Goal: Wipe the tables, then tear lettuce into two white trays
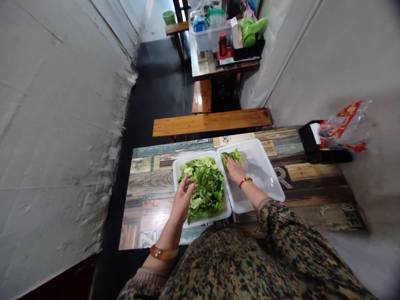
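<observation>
A white tray (pixel 176 166) on the left holds a heap of torn green lettuce (pixel 208 187). My left hand (pixel 183 199) hovers over the near-left rim of that tray, fingers apart and with nothing in them. Beside it stands a second white tray (pixel 261 177), with a small clump of lettuce leaves (pixel 234 155) in its far-left corner. On this clump lies my right hand (pixel 234 170), its fingers stretched out over the leaves. Part of the clump is hidden beneath the fingers.
Both trays stand on a wood-patterned table (pixel 150 183). A black holder (pixel 309 141) with a red-printed plastic bag (pixel 343 125) is at its right end, by the wall. Beyond are a wooden bench (pixel 212 121) and another table with a plastic bin (pixel 209 39) and a dark bottle (pixel 222 45).
</observation>
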A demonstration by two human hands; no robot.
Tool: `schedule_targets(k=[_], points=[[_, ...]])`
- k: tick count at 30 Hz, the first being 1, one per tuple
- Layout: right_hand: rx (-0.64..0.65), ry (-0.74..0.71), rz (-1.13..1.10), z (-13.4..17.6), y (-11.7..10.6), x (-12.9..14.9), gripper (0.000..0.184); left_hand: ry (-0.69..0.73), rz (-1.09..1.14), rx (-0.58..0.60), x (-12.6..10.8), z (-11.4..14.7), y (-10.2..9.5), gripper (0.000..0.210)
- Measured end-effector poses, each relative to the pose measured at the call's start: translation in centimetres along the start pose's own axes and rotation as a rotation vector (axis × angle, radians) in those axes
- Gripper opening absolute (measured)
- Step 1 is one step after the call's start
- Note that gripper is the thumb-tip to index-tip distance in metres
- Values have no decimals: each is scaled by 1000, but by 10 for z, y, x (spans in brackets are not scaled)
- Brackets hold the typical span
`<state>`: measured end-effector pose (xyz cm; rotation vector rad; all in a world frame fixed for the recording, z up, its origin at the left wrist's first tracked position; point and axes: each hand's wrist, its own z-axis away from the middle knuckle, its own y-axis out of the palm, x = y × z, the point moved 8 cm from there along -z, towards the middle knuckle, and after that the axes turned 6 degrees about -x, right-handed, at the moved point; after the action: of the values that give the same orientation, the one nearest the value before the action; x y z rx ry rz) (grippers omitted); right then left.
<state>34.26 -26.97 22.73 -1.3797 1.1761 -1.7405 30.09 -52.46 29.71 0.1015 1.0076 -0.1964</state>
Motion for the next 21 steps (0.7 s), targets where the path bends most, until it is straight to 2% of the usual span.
schedule_targets(k=[2,4,7,10,12,14,19,21], points=[[-53,9,-25,4,-16,1,66,-2,1,-8,1,2,-4,69],[-165,53,-70,8,-38,5,59,2,-1,-13,3,3,-8,69],[-275,59,-150,9,-58,29,44,8,-4,-13,5,5,-10,69],[-212,-29,-161,1,-54,62,37,7,3,-11,5,6,-9,69],[-151,-53,-164,-3,-47,72,27,12,5,-10,4,7,-9,70],[-156,-42,-209,-1,-45,70,26,17,6,-17,2,8,-11,70],[-358,79,-286,13,-67,34,29,-4,23,-60,8,8,-21,69],[-305,10,-232,9,-69,37,32,-16,27,-59,11,8,-22,69]])
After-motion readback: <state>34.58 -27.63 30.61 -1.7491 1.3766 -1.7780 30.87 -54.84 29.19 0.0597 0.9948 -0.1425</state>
